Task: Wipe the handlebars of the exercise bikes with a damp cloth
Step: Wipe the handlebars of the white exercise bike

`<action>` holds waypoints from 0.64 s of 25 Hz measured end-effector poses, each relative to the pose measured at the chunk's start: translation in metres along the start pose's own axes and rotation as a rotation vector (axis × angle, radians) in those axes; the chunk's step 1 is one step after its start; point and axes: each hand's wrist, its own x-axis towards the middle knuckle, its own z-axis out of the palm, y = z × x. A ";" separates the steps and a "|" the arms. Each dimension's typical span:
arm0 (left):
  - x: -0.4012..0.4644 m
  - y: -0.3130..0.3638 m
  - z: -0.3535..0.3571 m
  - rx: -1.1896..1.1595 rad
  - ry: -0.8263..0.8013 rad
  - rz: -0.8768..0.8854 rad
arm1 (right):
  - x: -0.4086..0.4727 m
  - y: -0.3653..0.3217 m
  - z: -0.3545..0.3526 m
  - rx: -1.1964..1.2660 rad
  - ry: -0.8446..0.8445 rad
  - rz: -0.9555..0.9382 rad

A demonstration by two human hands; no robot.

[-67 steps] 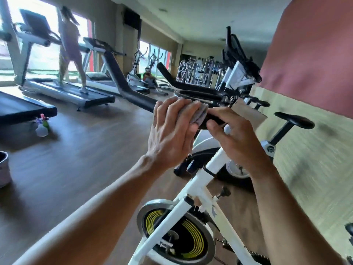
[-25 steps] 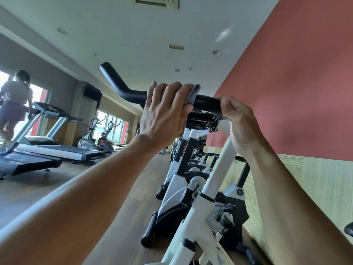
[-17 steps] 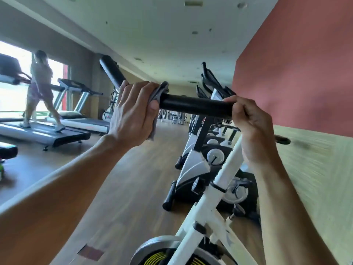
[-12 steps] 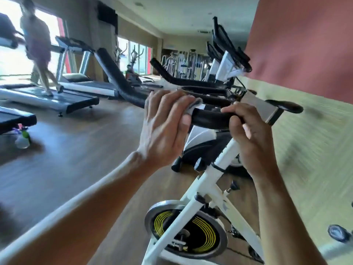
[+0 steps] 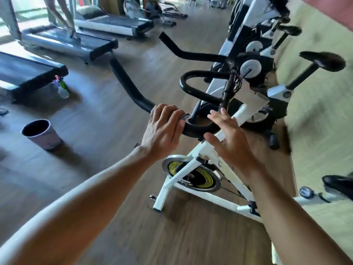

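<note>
Grey cloth (image 5: 184, 117) wrapped under left hand (image 5: 164, 131), gripping black handlebar (image 5: 198, 129); right hand (image 5: 229, 138) spread, just beside the bar. Risk: one-handed wiping lets the bar swing.

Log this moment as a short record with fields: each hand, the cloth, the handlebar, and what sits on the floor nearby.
left hand: curled over the handlebar, pressing the cloth onto it
right hand: open, fingers spread, off the bar, just right of it
cloth: grey, mostly hidden under the left hand's fingers, one edge showing
handlebar: black, padded, on a white exercise bike
floor items: a cup-shaped bin and a spray bottle by a treadmill
image quality: motion blur, strongest at right
</note>
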 end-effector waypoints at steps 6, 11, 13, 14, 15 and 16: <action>0.013 0.078 -0.004 0.129 -0.239 -0.182 | 0.005 -0.005 -0.021 0.014 -0.202 0.069; 0.022 0.054 -0.025 -0.160 -0.422 -0.172 | 0.011 -0.024 -0.040 -0.018 -0.238 0.226; 0.023 0.023 -0.035 -0.196 -0.320 -0.152 | 0.011 -0.048 -0.034 -0.025 -0.009 0.273; 0.024 0.008 -0.040 -0.180 -0.273 -0.158 | 0.012 -0.066 -0.023 -0.039 0.088 0.279; 0.025 -0.005 -0.042 -0.178 -0.258 -0.149 | 0.013 -0.084 -0.009 -0.056 0.133 0.283; 0.023 -0.014 -0.041 -0.197 -0.265 -0.127 | 0.016 -0.101 0.006 -0.087 0.130 0.301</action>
